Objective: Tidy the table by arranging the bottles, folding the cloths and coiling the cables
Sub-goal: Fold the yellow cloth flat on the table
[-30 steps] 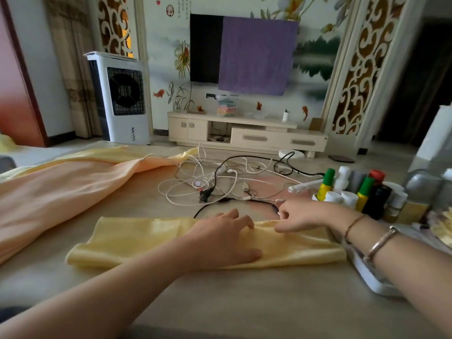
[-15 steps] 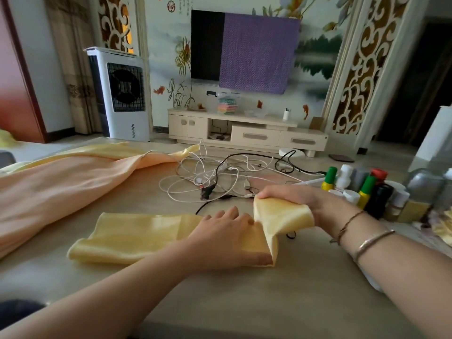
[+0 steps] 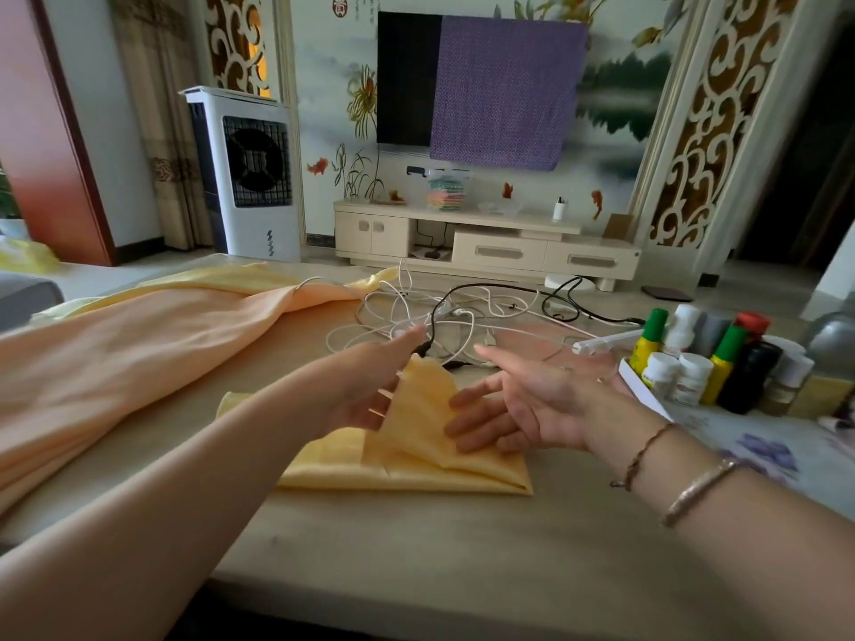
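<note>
A small yellow cloth [image 3: 407, 471] lies folded on the table [image 3: 416, 557] in front of me. One flap of it stands up between my two hands. My left hand [image 3: 365, 390] is on the flap's left side, fingers straight and thumb pointing up. To the flap's right, my right hand [image 3: 523, 400] has its palm turned left and its straight fingers touch the flap. A large peach cloth [image 3: 139, 363] is spread unfolded across the left of the table. White and black cables [image 3: 439, 316] lie tangled behind the hands. Several bottles [image 3: 694, 367] stand grouped at the right.
A white tray edge [image 3: 643, 390] sits under the bottles, close to my right wrist. A patterned item [image 3: 763, 451] lies at the right table edge. Beyond the table are a TV cabinet [image 3: 486, 247] and a white air cooler [image 3: 250, 178].
The right hand carried the yellow cloth's right end over to the left, halving its length. Both hands have since lifted and opened beside the raised flap.
</note>
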A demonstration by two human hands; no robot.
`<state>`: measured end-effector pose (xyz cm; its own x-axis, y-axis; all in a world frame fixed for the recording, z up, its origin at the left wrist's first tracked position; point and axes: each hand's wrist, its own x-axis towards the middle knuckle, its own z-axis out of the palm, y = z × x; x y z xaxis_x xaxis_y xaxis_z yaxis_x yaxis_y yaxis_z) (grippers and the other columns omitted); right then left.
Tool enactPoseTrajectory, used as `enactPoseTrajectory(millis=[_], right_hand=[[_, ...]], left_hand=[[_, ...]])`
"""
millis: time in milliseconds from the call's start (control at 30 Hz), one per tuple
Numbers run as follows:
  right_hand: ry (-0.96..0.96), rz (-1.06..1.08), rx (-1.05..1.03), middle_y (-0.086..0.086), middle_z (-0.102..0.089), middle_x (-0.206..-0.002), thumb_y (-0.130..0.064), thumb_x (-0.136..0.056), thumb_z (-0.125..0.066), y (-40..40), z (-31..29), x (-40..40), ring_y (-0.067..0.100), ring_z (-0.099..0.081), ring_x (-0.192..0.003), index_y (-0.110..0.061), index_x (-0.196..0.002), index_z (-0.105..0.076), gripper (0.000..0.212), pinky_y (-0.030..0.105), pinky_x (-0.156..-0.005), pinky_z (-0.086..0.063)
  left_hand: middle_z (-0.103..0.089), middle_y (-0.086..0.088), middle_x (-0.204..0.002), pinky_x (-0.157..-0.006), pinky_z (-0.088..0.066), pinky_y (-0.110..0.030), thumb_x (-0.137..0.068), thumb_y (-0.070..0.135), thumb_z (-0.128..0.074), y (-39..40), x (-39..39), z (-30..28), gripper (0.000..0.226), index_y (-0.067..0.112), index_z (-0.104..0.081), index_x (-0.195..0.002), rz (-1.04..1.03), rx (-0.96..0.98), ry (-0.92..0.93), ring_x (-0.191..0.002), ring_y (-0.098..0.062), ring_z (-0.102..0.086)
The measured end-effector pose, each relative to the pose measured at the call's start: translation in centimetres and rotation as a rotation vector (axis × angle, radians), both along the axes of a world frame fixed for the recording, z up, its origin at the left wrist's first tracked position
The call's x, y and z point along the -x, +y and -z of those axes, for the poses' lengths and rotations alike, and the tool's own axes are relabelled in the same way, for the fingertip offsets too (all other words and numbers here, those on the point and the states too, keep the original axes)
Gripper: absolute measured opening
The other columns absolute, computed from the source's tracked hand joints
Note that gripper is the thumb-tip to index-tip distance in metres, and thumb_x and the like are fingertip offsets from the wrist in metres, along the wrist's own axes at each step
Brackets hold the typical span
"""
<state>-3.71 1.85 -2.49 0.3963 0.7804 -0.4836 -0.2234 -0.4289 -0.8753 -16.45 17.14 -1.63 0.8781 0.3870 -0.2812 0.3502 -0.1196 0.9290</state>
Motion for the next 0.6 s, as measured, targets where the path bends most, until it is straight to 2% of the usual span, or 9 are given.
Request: enactPoseTrajectory(millis=[67, 133, 200, 267, 333, 400, 467, 600], right_hand=[[-0.142, 0.028, 0.008, 0.011, -0.074, -0.087, -0.053, -0.100, -0.030, 0.2, 0.2, 0.9, 0.022, -0.071, -0.064, -0.008, -0.107, -0.057, 0.053, 0.019, -0.042, -0.046], [-0.342, 0.115, -0.019, 0.007, -0.073, -0.075, -0.037, -0.102, -0.036, 0.7, 0.6, 1.8, 0.019, -0.066, -0.054, -0.009, -0.099, -0.059, 0.036, 0.019, -0.039, -0.039], [-0.593, 0.208, -0.063, 0.002, -0.071, -0.070, -0.022, -0.098, -0.043, 1.2, 1.2, 2.5, 0.016, -0.061, -0.051, -0.009, -0.095, -0.061, 0.022, 0.021, -0.040, -0.038], [-0.882, 0.241, -0.100, -0.002, -0.069, -0.080, -0.019, -0.093, -0.049, 1.5, 1.6, 2.9, 0.011, -0.061, -0.063, -0.014, -0.093, -0.061, 0.014, 0.021, -0.051, -0.043], [-1.097, 0.179, -0.124, -0.003, -0.065, -0.097, -0.020, -0.091, -0.053, 1.7, 2.1, 3.5, 0.009, -0.060, -0.085, -0.018, -0.100, -0.062, 0.013, 0.018, -0.068, -0.045], [-1.196, 0.077, -0.127, -0.001, -0.059, -0.114, -0.018, -0.091, -0.051, 2.0, 2.7, 4.2, 0.011, -0.054, -0.106, -0.017, -0.113, -0.061, 0.024, 0.020, -0.084, -0.042], [-1.260, -0.013, -0.104, 0.000, -0.055, -0.125, -0.018, -0.093, -0.048, 2.4, 3.2, 5.1, 0.014, -0.049, -0.117, -0.017, -0.124, -0.057, 0.033, 0.025, -0.095, -0.039], [-1.317, -0.118, -0.106, 0.005, -0.056, -0.126, -0.019, -0.097, -0.046, 2.9, 4.0, 6.3, 0.020, -0.049, -0.118, -0.011, -0.128, -0.053, 0.032, 0.031, -0.101, -0.037]], left_hand=[[-0.072, -0.007, -0.090, -0.061, -0.059, -0.029, -0.088, 0.061, -0.051, -0.1, 0.1, 0.1, 0.051, 0.015, -0.065, -0.102, 0.012, -0.118, 0.040, -0.071, -0.019, -0.070], [-0.069, -0.007, -0.099, -0.068, -0.060, -0.031, -0.085, 0.043, -0.067, -0.3, 0.1, 0.6, 0.040, 0.017, -0.057, -0.113, -0.013, -0.284, 0.047, -0.081, -0.019, -0.069], [-0.063, -0.011, -0.108, -0.075, -0.059, -0.039, -0.083, 0.020, -0.073, -0.3, 0.1, 1.0, 0.047, 0.018, -0.049, -0.123, -0.045, -0.365, 0.059, -0.090, -0.025, -0.068], [-0.061, -0.013, -0.112, -0.078, -0.059, -0.045, -0.081, 0.011, -0.072, -0.4, 0.3, 1.1, 0.051, 0.018, -0.047, -0.126, -0.049, -0.353, 0.069, -0.093, -0.029, -0.068], [-0.061, -0.014, -0.111, -0.077, -0.059, -0.046, -0.080, 0.009, -0.073, -0.4, 0.5, 1.0, 0.051, 0.018, -0.047, -0.124, -0.050, -0.321, 0.071, -0.092, -0.029, -0.068], [-0.061, -0.015, -0.110, -0.072, -0.060, -0.043, -0.080, 0.007, -0.073, -0.4, 0.8, 1.0, 0.052, 0.019, -0.047, -0.124, -0.049, -0.294, 0.070, -0.089, -0.028, -0.069], [-0.062, -0.014, -0.108, -0.067, -0.061, -0.038, -0.080, 0.006, -0.071, -0.4, 1.1, 1.0, 0.053, 0.019, -0.046, -0.124, -0.043, -0.290, 0.078, -0.084, -0.024, -0.068], [-0.062, -0.014, -0.105, -0.068, -0.060, -0.035, -0.080, 0.004, -0.069, -0.3, 1.9, 1.0, 0.057, 0.018, -0.042, -0.129, -0.033, -0.321, 0.105, -0.079, -0.022, -0.066]])
